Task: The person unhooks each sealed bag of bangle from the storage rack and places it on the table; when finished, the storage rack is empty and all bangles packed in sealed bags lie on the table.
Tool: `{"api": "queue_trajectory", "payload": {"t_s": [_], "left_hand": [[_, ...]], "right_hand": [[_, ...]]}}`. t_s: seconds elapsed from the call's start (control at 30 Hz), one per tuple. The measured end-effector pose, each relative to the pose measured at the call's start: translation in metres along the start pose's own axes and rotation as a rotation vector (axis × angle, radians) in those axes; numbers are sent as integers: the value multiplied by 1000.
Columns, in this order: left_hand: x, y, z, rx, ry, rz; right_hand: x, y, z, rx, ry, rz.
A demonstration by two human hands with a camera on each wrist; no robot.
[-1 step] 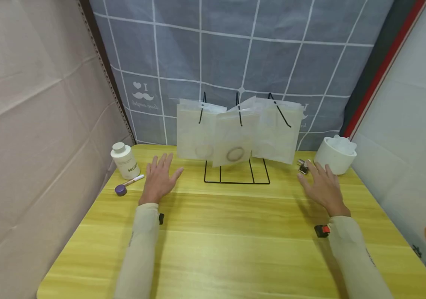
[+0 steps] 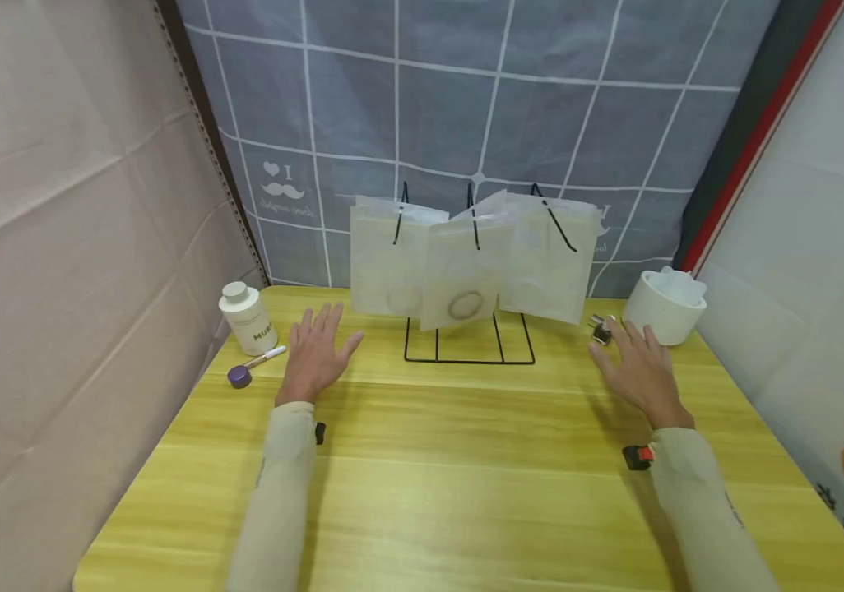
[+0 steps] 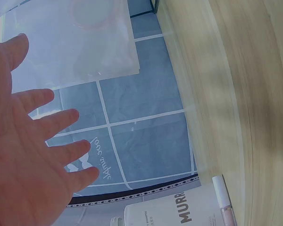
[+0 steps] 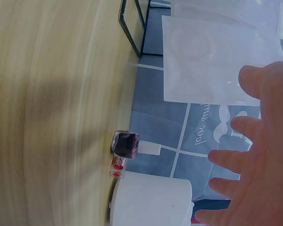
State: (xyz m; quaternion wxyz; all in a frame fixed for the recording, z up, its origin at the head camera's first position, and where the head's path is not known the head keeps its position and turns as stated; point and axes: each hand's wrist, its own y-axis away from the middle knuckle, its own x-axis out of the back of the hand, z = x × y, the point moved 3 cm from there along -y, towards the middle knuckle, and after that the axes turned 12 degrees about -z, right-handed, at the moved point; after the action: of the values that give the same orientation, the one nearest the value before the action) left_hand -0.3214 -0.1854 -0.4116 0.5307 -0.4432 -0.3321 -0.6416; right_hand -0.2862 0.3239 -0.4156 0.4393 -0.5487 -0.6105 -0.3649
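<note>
My left hand (image 2: 316, 353) is held over the table with its fingers spread and nothing in it. Left of it are a white shampoo bottle (image 2: 249, 321), a slim lip gloss tube (image 2: 265, 357) with a white cap, and a small purple round container (image 2: 239, 376). My right hand (image 2: 640, 370) also has spread fingers and holds nothing. Close by its fingertips stands a nail polish bottle (image 4: 126, 144) with dark polish, beside a small clear item with red in it (image 4: 117, 166). A white cylindrical holder (image 2: 660, 311) stands just behind the right hand, with something pale inside.
Between the hands, at the back, a black wire rack (image 2: 470, 362) carries several translucent white bags (image 2: 392, 263) on its hooks. The front one shows a ring shape inside. Behind the wooden table (image 2: 466, 485) hangs a grey-blue checked cloth (image 2: 444, 115); pale walls flank both sides.
</note>
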Motion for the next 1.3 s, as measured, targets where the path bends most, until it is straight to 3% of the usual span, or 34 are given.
{"api": "queue_trajectory", "payload": {"t_s": [0.57, 0.63, 0.73, 0.83, 0.9, 1.07, 1.3], "left_hand": [[-5, -3, -7, 21, 25, -3], [-10, -5, -9, 28, 64, 1], [-21, -11, -12, 26, 198, -9], [-36, -18, -13, 13, 360, -71], [-50, -24, -13, 14, 440, -142], [-75, -42, 0, 25, 510, -261], [-90, -64, 26, 4, 583, -326]], "right_hand": [[-1, -11, 3, 15, -15, -8], [0, -15, 3, 42, -52, 27], [1, -22, 2, 98, -163, 116], [4, -32, -2, 141, -306, 195], [8, -42, -6, 161, -344, 228], [30, -71, -20, 205, -405, 299], [50, -93, -28, 172, -488, 399]]}}
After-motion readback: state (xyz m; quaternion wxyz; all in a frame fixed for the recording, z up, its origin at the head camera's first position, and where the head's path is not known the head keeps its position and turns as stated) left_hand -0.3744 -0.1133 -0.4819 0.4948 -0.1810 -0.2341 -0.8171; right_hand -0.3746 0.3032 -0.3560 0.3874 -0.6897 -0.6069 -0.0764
